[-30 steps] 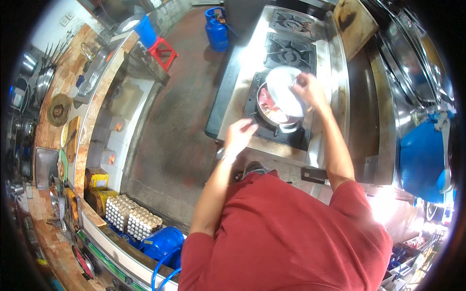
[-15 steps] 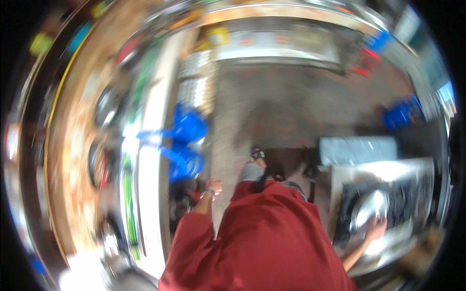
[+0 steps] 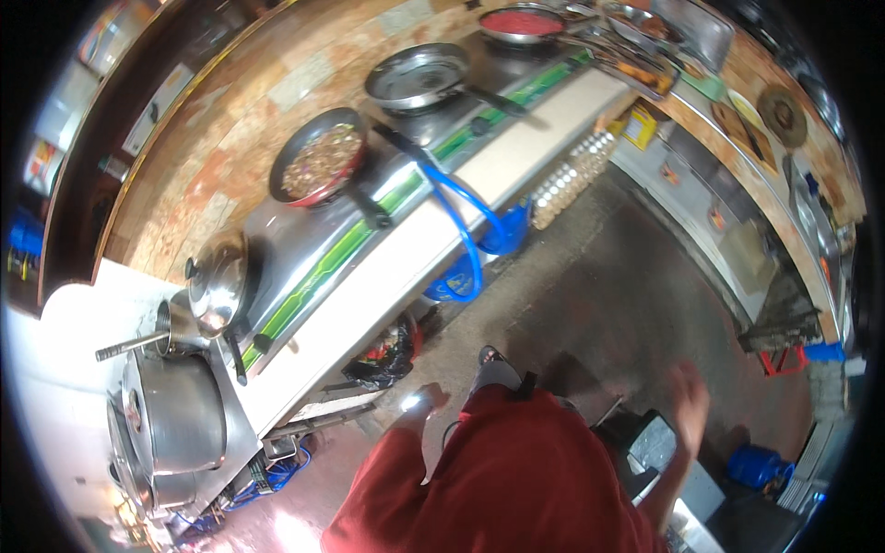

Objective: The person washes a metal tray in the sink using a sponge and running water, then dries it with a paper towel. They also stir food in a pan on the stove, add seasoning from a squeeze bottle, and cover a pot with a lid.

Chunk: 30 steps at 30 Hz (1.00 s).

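My left hand [image 3: 427, 402] hangs low beside my left thigh, partly washed out by glare, and its fingers do not show clearly. Out to my right, my right hand [image 3: 690, 407] is raised over the floor and smeared by motion; I see no object in it. On the steel gas stove along the left stand several pans. A red frying pan [image 3: 323, 164] holds chopped, browned food. Beyond it sits a dark frying pan [image 3: 418, 76], then a pan of red sauce [image 3: 522, 24]. Nearest me on the stove, a pan is covered by a shiny lid [image 3: 218, 276]. Neither hand touches these.
Large steel pots [image 3: 175, 415] stand at the lower left. Blue hoses [image 3: 475, 235] droop over the white counter edge [image 3: 369, 304]. Below are a black bin bag [image 3: 380, 359] and stacked egg trays [image 3: 572, 180]. Steel equipment [image 3: 654, 447] and a blue gas cylinder [image 3: 761, 465] stand right.
The view has swung left toward the stove. My right hand has moved away from a shiny round thing on the equipment at right. My left hand stays low at my side.
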Motion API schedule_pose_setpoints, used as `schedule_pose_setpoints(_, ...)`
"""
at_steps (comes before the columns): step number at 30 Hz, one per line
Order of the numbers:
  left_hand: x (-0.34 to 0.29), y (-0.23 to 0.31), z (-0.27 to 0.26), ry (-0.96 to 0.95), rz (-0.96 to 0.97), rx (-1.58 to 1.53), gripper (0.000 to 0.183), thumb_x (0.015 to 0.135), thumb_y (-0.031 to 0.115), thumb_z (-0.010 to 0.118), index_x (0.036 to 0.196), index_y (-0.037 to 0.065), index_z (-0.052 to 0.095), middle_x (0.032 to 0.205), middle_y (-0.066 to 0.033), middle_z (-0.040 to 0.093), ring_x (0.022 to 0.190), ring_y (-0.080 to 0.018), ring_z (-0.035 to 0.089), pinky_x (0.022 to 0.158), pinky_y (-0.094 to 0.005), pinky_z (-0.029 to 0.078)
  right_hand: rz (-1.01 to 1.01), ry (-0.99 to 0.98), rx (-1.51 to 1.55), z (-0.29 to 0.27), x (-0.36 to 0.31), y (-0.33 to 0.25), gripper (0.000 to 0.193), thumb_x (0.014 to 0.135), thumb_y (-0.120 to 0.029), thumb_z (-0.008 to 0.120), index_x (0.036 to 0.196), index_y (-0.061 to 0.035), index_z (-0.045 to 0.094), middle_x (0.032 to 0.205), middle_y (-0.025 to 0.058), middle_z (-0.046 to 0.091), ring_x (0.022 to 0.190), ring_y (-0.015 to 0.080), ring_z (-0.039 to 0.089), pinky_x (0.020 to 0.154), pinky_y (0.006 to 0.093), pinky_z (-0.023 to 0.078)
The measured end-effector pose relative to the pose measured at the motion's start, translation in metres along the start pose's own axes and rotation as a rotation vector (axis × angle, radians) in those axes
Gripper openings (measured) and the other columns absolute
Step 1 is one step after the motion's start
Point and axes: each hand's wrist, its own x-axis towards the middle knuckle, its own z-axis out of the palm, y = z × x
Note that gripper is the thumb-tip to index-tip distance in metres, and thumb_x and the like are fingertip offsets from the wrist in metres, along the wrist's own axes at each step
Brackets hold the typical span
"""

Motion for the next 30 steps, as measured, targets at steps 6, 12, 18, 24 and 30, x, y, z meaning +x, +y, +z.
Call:
schedule_pose_setpoints(6,-0.003,-0.039,0.001,0.152,-0.084,-0.986,0.043,0.084,0.039,0.059,0.112,0.007,0.062,0.107,-0.0149,0.066,0.091,-0.0271,0.065,0.075,-0.0393,0.053,0.018,-1.309,0.843,0.284,0.106,-0.280,0.066,0.093,-0.057,0.045,0.130,-0.0028,0.045,0.123,0.0203,0.055,0.116,0.0317,0.055,0.094,0.0461,0.047)
schedule_pose_setpoints(12,0.007,-0.091,0.193,0.586,-0.068,-1.939,0.034,0.092,0.032,0.044,0.114,0.010,0.057,0.104,-0.0130,0.066,0.086,-0.0240,0.061,0.067,-0.0375,0.051,0.495,-1.691,1.060,0.406,0.125,-0.363,0.013,0.086,-0.007,0.056,0.097,-0.0054,0.049,0.069,0.0016,0.052,0.055,0.0084,0.051,0.041,0.0207,0.040)
schedule_pose_setpoints(18,-0.074,-0.022,0.305,0.344,-0.541,-1.303,0.028,0.088,0.021,0.052,0.109,0.005,0.063,0.106,-0.0167,0.067,0.093,-0.0314,0.066,0.078,-0.0393,0.053,0.374,-1.471,0.995,0.368,0.087,-0.388,0.012,0.085,-0.006,0.054,0.096,-0.0074,0.050,0.060,-0.0020,0.044,0.045,0.0057,0.041,0.039,0.0222,0.035)
schedule_pose_setpoints(24,-0.061,0.007,0.258,0.387,-0.481,-1.375,0.030,0.086,0.025,0.056,0.107,0.005,0.064,0.104,-0.0175,0.068,0.094,-0.0309,0.066,0.079,-0.0396,0.054,0.153,-1.577,0.884,0.314,0.084,-0.412,0.008,0.089,-0.012,0.056,0.084,-0.0091,0.050,0.051,-0.0051,0.039,0.040,0.0053,0.038,0.034,0.0219,0.030)
schedule_pose_setpoints(30,-0.054,-0.038,0.202,0.662,-0.464,-1.523,0.032,0.083,0.028,0.060,0.105,0.006,0.066,0.101,-0.0184,0.068,0.095,-0.0305,0.067,0.080,-0.0400,0.054,0.234,-1.519,0.865,0.322,0.102,-0.414,0.008,0.086,-0.008,0.057,0.085,-0.0081,0.049,0.053,-0.0029,0.040,0.043,0.0061,0.038,0.033,0.0229,0.029)
